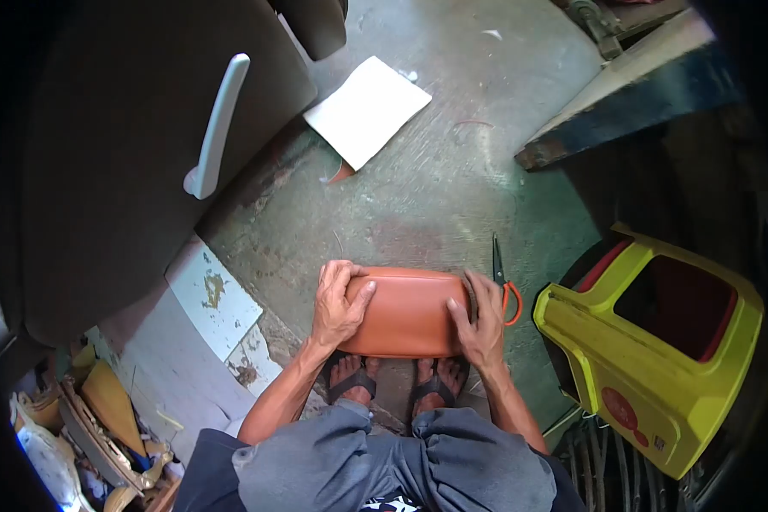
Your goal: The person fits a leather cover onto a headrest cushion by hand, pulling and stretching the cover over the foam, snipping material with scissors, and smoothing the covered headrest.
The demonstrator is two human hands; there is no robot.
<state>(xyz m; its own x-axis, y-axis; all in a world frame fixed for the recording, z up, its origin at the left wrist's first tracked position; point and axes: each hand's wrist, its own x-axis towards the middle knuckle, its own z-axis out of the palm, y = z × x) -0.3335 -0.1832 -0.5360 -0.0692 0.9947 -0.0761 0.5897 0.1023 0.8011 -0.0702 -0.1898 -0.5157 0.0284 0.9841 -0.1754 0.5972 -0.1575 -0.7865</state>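
An orange-brown padded block (408, 312), smooth like leather, is held level above the person's sandalled feet. My left hand (340, 303) grips its left end, with the thumb on the top face and the fingers over the edge. At the right end, my right hand (480, 317) clasps it the same way, thumb on top. The underside of the block is hidden. Just right of my right hand, scissors (510, 299) with orange handles lie on the floor, points away from me.
A white sheet (369, 111) lies on the floor ahead. The dark panel with a pale lever (218, 128) stands at left. A yellow-green plastic shell (657, 341) is at right, below a wooden beam (623, 94). Scraps (111, 410) are piled at lower left.
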